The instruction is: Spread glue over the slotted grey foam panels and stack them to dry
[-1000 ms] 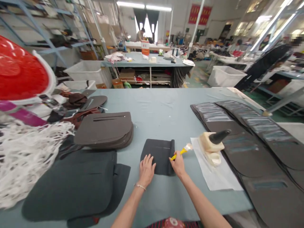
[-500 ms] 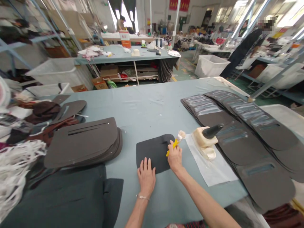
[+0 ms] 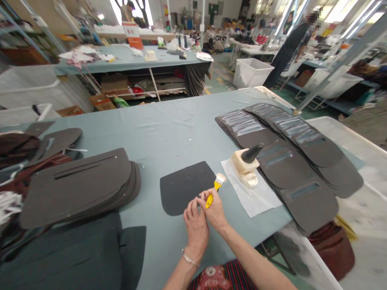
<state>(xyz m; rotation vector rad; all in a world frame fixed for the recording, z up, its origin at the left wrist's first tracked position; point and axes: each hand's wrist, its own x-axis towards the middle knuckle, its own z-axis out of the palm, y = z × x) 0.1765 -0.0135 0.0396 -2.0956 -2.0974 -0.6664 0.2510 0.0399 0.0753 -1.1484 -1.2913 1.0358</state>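
My right hand (image 3: 215, 210) is closed round the handle of a yellow paintbrush (image 3: 217, 186), bristles pointing up and away. Thumb and fingertips of my left hand (image 3: 196, 225) are pinched together against the right fingertips; what lies between them, if anything, is too small to make out. Both hands are at the near right edge of a dark, flat fabric panel (image 3: 183, 187) with rounded corners, partly covering it. Right of the brush, a cream-coloured container (image 3: 240, 163) with a black cone-shaped spout (image 3: 252, 154) rests on a white sheet (image 3: 256, 203).
Stacked dark grey panels (image 3: 87, 181) lie at left, beside dark green fabric (image 3: 75, 249). Overlapping panels (image 3: 308, 201) with glossy streaks cover the table's right side. Beyond the blue-green table (image 3: 145, 125) are a white bin (image 3: 250, 72), another worktable and a standing person (image 3: 290, 52).
My left hand has lifted off the panel's middle and come together with my right hand, which still holds the paintbrush. The panel's folded upper right part no longer shows. The view has turned right.
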